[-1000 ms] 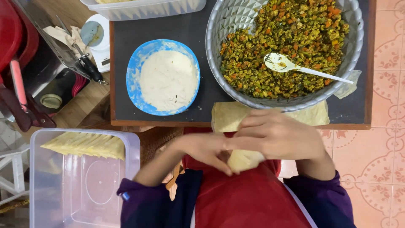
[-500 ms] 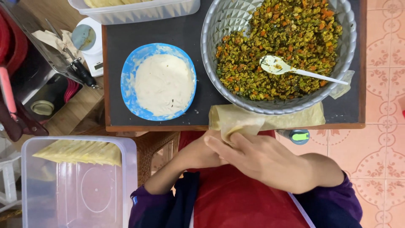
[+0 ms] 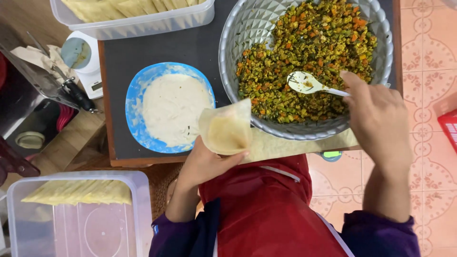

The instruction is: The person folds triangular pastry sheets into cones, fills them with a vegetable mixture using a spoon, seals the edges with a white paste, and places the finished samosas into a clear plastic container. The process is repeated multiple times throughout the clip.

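My left hand (image 3: 205,164) holds a pale pastry sheet folded into an open cone (image 3: 227,128), just in front of the table edge. My right hand (image 3: 378,119) grips the handle of a white spoon (image 3: 307,83) whose bowl lies in the filling. The filling (image 3: 307,57) is a chopped mix of green, orange and yellow, heaped in a large silver bowl (image 3: 238,35). A blue plate (image 3: 135,95) with white paste (image 3: 173,107) stands left of the bowl on the dark table (image 3: 185,47). More pastry sheets (image 3: 295,146) lie under the bowl's near edge.
A clear tub (image 3: 71,219) at lower left holds a row of folded pastries (image 3: 76,192). Another tub (image 3: 138,16) of pastry strips stands at the table's far edge. A white kitchen scale (image 3: 83,62) and a knife (image 3: 71,88) lie to the left. Tiled floor shows on the right.
Both hands were together folding the sheet near my lap. Now the left hand holds the cone up alone and the right hand has reached out to the spoon handle.
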